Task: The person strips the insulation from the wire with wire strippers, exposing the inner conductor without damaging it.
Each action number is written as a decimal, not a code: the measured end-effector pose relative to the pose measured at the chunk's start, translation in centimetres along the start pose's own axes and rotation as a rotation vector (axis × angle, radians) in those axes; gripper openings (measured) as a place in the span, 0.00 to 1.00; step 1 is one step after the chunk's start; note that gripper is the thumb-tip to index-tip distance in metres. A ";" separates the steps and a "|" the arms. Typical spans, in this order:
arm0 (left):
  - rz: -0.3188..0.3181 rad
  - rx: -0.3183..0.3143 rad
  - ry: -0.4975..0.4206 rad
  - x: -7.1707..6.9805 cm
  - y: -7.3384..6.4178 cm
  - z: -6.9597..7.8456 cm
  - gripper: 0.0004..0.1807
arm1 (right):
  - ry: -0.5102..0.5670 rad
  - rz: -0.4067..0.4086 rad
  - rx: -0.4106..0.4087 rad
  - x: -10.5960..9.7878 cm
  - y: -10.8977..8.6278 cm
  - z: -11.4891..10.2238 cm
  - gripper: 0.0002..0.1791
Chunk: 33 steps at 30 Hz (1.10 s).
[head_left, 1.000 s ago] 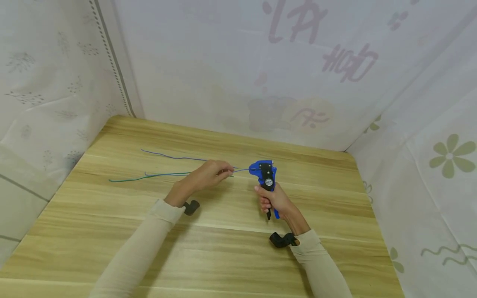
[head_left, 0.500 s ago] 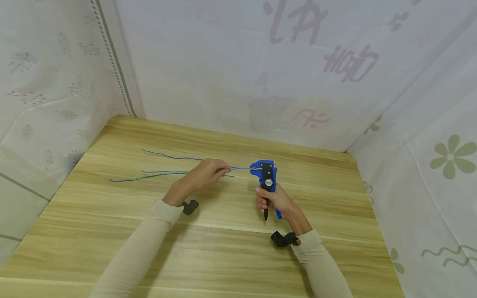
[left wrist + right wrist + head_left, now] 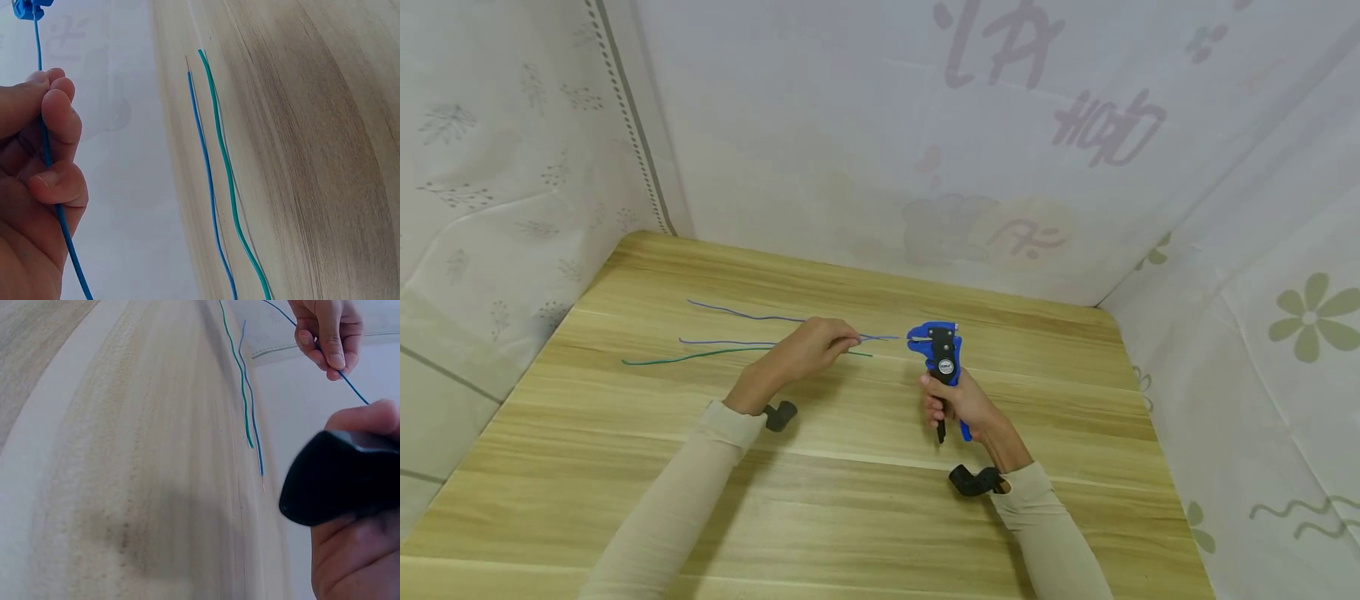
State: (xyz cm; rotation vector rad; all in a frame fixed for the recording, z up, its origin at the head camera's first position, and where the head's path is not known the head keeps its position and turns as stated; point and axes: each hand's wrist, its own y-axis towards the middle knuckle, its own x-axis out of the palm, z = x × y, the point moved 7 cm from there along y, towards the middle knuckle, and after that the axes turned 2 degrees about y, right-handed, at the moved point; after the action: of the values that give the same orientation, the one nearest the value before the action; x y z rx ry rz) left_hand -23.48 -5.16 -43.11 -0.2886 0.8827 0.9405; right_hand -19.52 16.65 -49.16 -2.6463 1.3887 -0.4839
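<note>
My left hand point(image 3: 816, 348) pinches a blue wire point(image 3: 70, 237) between thumb and fingers, and the wire trails out behind the palm. Its front end points at the mouth of a blue and black wire stripper point(image 3: 946, 346), overlapping the tool in the left wrist view. Round the stripper's handles curl the fingers of my right hand point(image 3: 958, 402); the tool stands upright, nose to the left, handles spread. On the table lie a second blue wire point(image 3: 209, 175) with a bare copper tip and a green wire point(image 3: 228, 169), side by side beneath the left hand.
The wood-grain table point(image 3: 850, 517) meets patterned cloth walls point(image 3: 820, 150) at the back and sides. Black wrist mounts point(image 3: 973, 481) stick out from both cuffs close over the tabletop.
The left hand has shifted slightly left with the blue wire, whose tail reaches farther left and whose front end has drawn back towards the stripper's mouth. The stripper's handles have spread apart.
</note>
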 end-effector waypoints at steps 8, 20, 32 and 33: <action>0.002 0.011 -0.002 0.0 -0.1 0.2 0.12 | -0.026 0.031 -0.011 -0.2 -0.1 -0.1 0.21; 0.009 0.010 -0.018 -0.3 -0.2 0.2 0.12 | -0.036 0.057 0.007 -0.7 -0.2 0.1 0.23; 0.006 -0.006 -0.013 -0.5 -0.3 -0.1 0.13 | -0.050 0.067 0.007 -1.1 -0.3 0.2 0.22; 0.005 -0.011 -0.012 -0.5 -0.3 -0.2 0.13 | -0.053 0.068 0.009 -1.1 -0.3 0.3 0.22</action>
State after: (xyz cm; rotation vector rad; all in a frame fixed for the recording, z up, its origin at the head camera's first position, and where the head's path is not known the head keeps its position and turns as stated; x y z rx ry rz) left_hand -23.49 -5.75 -42.95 -0.2902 0.8677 0.9507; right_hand -19.80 17.74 -49.59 -2.5756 1.4525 -0.4088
